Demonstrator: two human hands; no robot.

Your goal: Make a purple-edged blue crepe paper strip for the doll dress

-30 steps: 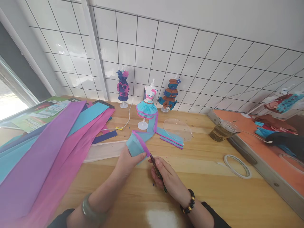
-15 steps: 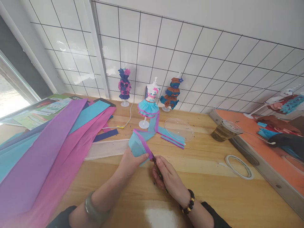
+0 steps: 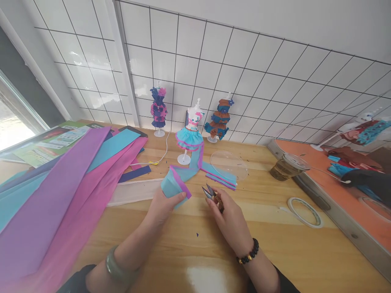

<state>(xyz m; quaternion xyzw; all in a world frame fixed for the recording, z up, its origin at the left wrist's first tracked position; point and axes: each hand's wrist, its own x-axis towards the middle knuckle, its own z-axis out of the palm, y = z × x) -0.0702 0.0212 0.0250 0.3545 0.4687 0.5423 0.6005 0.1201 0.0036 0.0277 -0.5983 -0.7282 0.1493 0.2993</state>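
Note:
Near the middle of the table, my left hand grips a folded turquoise strip with a purple-pink edge, thumb pressed on its front. The strip runs back toward a small dress form in a turquoise ruffled skirt with pink trim. My right hand is closed around small dark snips, whose two blades are parted and point up-left. A gap separates the blades from the strip. More turquoise strips with purple-pink edges lie behind my hands.
Long purple, turquoise and pink fabric pieces cover the left side. Two other dressed forms stand by the tiled wall. To the right are a clear plastic disc, a lidded cup, a tape roll and an orange-topped case.
The snips have come away from the strip's edge, and their blades are now parted. My right hand has shifted right; my left hand has drawn slightly left with the strip.

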